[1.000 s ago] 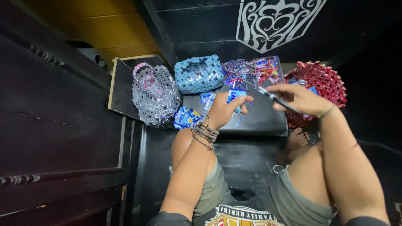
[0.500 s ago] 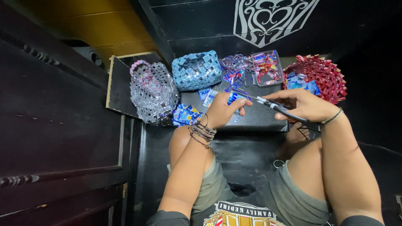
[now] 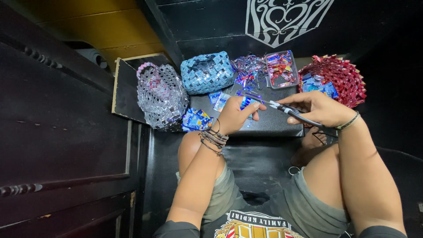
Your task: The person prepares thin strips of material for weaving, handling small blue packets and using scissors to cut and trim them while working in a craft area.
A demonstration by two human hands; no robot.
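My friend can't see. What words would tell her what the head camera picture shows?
A seated person's right hand holds scissors against a blue wrapper pinched in the left hand. Behind them sit a silver woven basket, a blue one and a red one.

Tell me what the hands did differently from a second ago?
The right hand drew closer to the left hand, bringing the scissors to the blue wrapper it holds. Both grips stayed. The silver bag, blue basket and red basket stayed put.
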